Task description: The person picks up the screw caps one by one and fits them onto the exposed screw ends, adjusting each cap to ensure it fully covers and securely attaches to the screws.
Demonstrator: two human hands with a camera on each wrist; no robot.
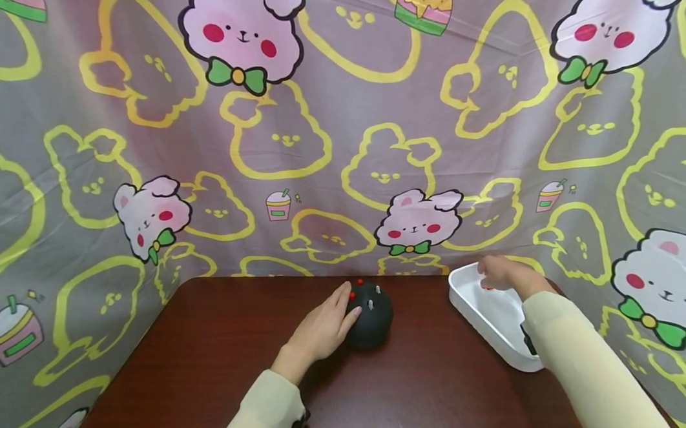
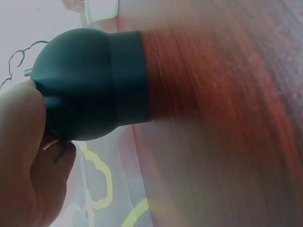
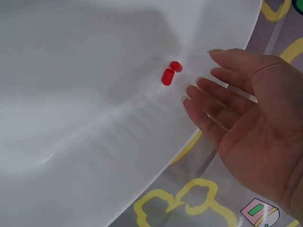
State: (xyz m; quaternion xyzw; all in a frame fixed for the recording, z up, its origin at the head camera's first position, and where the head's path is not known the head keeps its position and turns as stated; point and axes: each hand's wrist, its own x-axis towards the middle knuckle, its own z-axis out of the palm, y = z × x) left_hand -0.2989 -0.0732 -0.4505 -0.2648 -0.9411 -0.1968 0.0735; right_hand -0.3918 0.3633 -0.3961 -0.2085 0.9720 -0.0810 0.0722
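Observation:
A black ball-shaped object (image 1: 370, 326) on a short cylindrical base (image 2: 130, 78) stands on the table. Two small red caps (image 1: 352, 296) and two bare metal pins (image 1: 370, 304) show on its top. My left hand (image 1: 321, 325) rests against its left side, fingers extended and thumb apart, touching the surface. Over the far end of a white tray (image 1: 481, 316) is my right hand (image 1: 504, 274). In the right wrist view, its fingers (image 3: 222, 97) are loosely bent and hold nothing. Two red caps (image 3: 168, 76) lie close by its fingertips in the tray's corner.
The dark brown wooden table (image 1: 223, 362) ends at a patterned cloth (image 1: 330, 195) with cartoon faces, hanging behind and at both sides. Raised walls surround the tray at the table's right, and the right forearm (image 1: 583, 350) passes over its near right edge.

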